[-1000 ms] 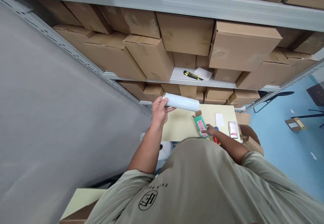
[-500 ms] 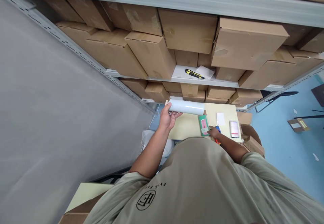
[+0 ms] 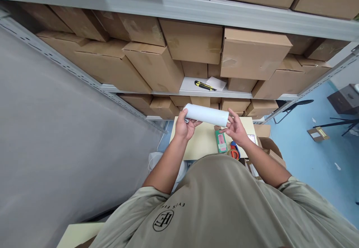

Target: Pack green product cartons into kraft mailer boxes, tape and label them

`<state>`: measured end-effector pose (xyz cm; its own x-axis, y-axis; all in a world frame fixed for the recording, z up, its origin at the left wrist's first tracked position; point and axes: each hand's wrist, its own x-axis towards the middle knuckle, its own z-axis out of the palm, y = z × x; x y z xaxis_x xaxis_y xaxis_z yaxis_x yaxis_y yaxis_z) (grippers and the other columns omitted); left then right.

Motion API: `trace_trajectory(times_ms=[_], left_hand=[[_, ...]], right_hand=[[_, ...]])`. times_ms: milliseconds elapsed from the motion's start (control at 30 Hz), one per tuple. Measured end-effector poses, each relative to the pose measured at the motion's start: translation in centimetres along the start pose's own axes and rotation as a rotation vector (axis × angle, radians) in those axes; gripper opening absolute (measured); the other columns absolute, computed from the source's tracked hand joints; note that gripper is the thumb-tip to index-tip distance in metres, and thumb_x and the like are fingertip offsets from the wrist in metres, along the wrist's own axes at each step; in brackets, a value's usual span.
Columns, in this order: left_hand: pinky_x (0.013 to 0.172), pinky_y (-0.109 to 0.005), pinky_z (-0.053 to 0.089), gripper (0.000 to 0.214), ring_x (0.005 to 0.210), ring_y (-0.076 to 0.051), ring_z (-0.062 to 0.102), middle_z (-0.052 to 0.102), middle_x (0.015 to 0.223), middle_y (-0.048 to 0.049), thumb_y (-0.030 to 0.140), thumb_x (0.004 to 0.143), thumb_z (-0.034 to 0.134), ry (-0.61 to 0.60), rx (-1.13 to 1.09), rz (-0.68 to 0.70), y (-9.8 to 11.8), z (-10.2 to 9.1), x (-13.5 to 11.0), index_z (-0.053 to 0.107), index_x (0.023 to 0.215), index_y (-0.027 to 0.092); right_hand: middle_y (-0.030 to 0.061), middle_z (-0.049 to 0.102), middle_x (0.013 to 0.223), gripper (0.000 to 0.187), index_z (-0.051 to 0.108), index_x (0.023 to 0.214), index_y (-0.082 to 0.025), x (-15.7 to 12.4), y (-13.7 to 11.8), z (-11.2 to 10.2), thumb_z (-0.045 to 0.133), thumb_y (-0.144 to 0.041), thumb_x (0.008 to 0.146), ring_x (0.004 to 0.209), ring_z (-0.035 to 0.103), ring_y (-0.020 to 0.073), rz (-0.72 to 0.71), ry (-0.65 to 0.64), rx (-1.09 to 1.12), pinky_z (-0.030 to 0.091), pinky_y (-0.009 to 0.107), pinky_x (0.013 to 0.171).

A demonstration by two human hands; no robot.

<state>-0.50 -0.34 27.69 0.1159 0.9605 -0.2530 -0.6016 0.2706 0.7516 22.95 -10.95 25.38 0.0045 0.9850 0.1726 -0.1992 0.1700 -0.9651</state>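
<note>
Left hand (image 3: 185,127) clamps what looks like a white bottle (image 3: 206,115); open right hand (image 3: 236,128) floats above a green box (image 3: 221,142).

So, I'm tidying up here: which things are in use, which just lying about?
In use: smooth white cylinder, held in the left hand, right hand at its far end; probably the green carton with pink panel.
Lying about: yellow-and-black utility knife on the steel shelf.

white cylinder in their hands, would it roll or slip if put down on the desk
The white cylinder would likely roll if laid on its side on the pale desk, being round along its length. Its smooth, glossy surface may be somewhat slippery. It looks rigid, keeping a straight shape in the left hand.
</note>
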Motion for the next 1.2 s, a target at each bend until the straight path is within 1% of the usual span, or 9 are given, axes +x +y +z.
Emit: trace_trajectory(times_ms=[200,333,533,700,800,867,967,1067,1200], left_hand=[[0.077,-0.034,0.074,0.054,0.094,-0.024,0.084,0.081,0.106,-0.0068,0.063,0.089,0.084,-0.054,0.026,-0.095,0.1,2.8,-1.3,0.068,0.121,0.023],[0.074,-0.034,0.074,0.055,0.089,-0.024,0.083,0.080,0.103,-0.0067,0.061,0.086,0.088,-0.100,0.085,-0.078,0.2,3.2,-2.0,0.069,0.119,0.021],[0.068,-0.033,0.074,0.064,0.089,-0.020,0.079,0.075,0.113,-0.0057,0.052,0.075,0.098,-0.206,0.226,0.077,0.8,3.4,-3.3,0.073,0.125,0.021],[0.065,-0.028,0.072,0.085,0.100,-0.025,0.080,0.075,0.140,-0.0125,0.057,0.069,0.102,-0.304,0.232,0.161,2.1,3.8,-4.6,0.070,0.143,0.028],[0.066,-0.028,0.071,0.097,0.095,-0.023,0.081,0.072,0.151,-0.0143,0.048,0.062,0.108,-0.313,0.254,0.189,2.5,4.0,-5.0,0.067,0.148,0.030],[0.064,-0.027,0.069,0.098,0.085,-0.019,0.079,0.074,0.144,-0.0129,0.041,0.061,0.110,-0.295,0.300,0.198,2.5,3.9,-4.9,0.067,0.148,0.030],[0.054,-0.024,0.063,0.096,0.064,-0.012,0.071,0.077,0.116,-0.0045,0.040,0.063,0.110,-0.292,0.336,0.209,2.2,3.5,-4.2,0.066,0.147,0.028],[0.046,-0.023,0.056,0.091,0.052,-0.009,0.064,0.073,0.097,0.0019,0.046,0.065,0.109,-0.292,0.316,0.198,1.8,3.2,-3.6,0.067,0.144,0.026],[0.042,-0.022,0.053,0.087,0.048,-0.008,0.061,0.073,0.093,0.0025,0.052,0.065,0.108,-0.271,0.289,0.194,1.5,3.0,-3.5,0.069,0.139,0.027]], right_hand=[[0.0108,0.067,0.153,0.093,0.054,0.156,-0.035,-0.1,-4.5,2.2,0.104,-0.056,0.079,0.121,0.075,0.0247,-0.085,0.219,-0.062,0.072,0.042,0.101],[0.0069,0.073,0.139,0.085,0.056,0.140,-0.035,-0.5,-5.9,2.3,0.105,-0.058,0.075,0.109,0.077,0.0235,-0.056,0.271,-0.013,0.076,0.040,0.087],[-0.0026,0.080,0.102,0.074,0.051,0.112,-0.031,-1.0,-6.8,2.2,0.102,-0.069,0.075,0.077,0.081,0.0186,0.033,0.338,0.062,0.074,0.035,0.071],[-0.0031,0.081,0.085,0.073,0.056,0.110,-0.029,-0.7,-6.6,1.8,0.097,-0.079,0.076,0.062,0.080,0.0185,0.170,0.304,0.164,0.069,0.029,0.058],[0.0013,0.079,0.074,0.073,0.063,0.109,-0.024,-0.5,-6.3,1.7,0.079,-0.091,0.086,0.054,0.075,0.0187,0.275,0.283,0.232,0.061,0.026,0.047],[0.0044,0.077,0.067,0.082,0.068,0.109,-0.020,-0.5,-6.1,1.8,0.061,-0.100,0.091,0.049,0.072,0.0189,0.361,0.263,0.252,0.055,0.026,0.041],[0.0053,0.073,0.060,0.096,0.073,0.108,-0.018,-0.7,-6.1,2.0,0.043,-0.107,0.092,0.043,0.066,0.0184,0.463,0.196,0.226,0.047,0.026,0.036],[0.0030,0.068,0.053,0.104,0.077,0.110,-0.017,-0.8,-6.1,2.0,0.036,-0.111,0.089,0.038,0.059,0.0169,0.487,0.148,0.146,0.040,0.026,0.034],[0.0012,0.065,0.050,0.108,0.079,0.110,-0.017,-0.7,-6.2,2.0,0.036,-0.113,0.086,0.036,0.054,0.0156,0.457,0.129,0.061,0.036,0.025,0.034]])
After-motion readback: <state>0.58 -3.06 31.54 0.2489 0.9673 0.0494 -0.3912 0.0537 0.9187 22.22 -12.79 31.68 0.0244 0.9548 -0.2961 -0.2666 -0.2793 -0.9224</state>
